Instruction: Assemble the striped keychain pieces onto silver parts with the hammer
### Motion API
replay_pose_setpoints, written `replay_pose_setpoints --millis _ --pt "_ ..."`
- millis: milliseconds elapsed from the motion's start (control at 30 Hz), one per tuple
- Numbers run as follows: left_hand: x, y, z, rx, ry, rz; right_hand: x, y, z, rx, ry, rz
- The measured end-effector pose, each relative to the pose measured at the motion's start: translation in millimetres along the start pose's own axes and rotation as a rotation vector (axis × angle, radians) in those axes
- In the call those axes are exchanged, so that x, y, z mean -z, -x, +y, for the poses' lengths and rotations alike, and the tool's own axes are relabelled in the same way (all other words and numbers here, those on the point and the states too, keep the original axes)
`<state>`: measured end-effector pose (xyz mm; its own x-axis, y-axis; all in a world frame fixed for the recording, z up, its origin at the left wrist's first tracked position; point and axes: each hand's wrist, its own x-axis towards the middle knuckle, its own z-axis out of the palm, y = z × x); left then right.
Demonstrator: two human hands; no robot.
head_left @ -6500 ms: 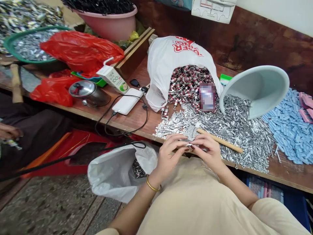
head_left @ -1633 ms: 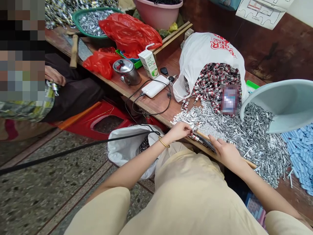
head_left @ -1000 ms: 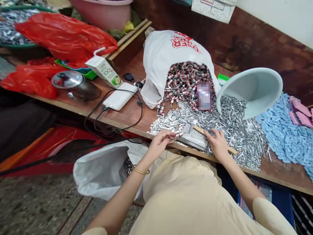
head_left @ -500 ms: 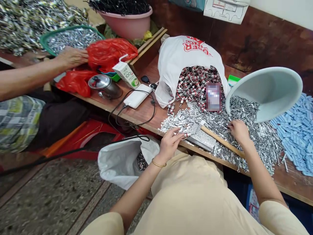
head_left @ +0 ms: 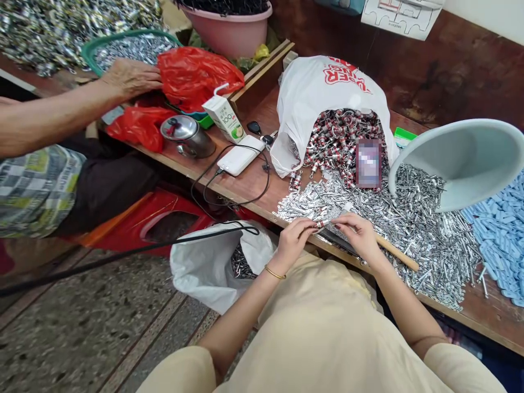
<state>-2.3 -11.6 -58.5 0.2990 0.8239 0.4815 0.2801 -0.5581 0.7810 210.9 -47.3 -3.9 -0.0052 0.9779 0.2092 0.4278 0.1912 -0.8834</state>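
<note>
My left hand (head_left: 291, 241) pinches a small red-and-silver cylindrical metal part (head_left: 321, 224) above the table's front edge. At the part's other end, the closed fingertips of my right hand (head_left: 360, 233) meet it with a small metal piece, mostly hidden by the fingers. Beneath and beside my right hand lies a hammer, its wooden handle (head_left: 396, 252) pointing right. Loose silver metal pieces (head_left: 434, 262) are heaped around it. Behind my hands, similar red-and-silver parts (head_left: 344, 128) spill from a white plastic bag (head_left: 303, 79).
A tilted grey basin (head_left: 483, 164) rests on the heap, beside light-blue pieces (head_left: 497, 234). Left stand a metal mug (head_left: 192, 143), a drink carton (head_left: 224, 117) and a white power bank (head_left: 241, 155) with a cable. Another person's hand (head_left: 133, 79) touches a red bag (head_left: 196, 73). Below hangs an open white sack (head_left: 192, 262).
My right hand has moved left from the heap of metal pieces to the cylindrical part in my left hand. The view has shifted slightly, and the other person's hand stays by the red bag.
</note>
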Motion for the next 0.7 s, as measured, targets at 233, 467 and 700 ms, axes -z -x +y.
replay_pose_setpoints --millis 233,467,700 --pt "-3.4 7 -4 0.091 0.057 0.059 -37 -25 2 0.101 0.11 -0.065" --pt "-3.4 10 -11 0.121 0.039 0.037 -33 -28 -3 0.219 0.491 -0.265" --pt "0.6 6 -10 0.042 -0.033 -0.002 -27 -34 -13 0.283 0.54 -0.395"
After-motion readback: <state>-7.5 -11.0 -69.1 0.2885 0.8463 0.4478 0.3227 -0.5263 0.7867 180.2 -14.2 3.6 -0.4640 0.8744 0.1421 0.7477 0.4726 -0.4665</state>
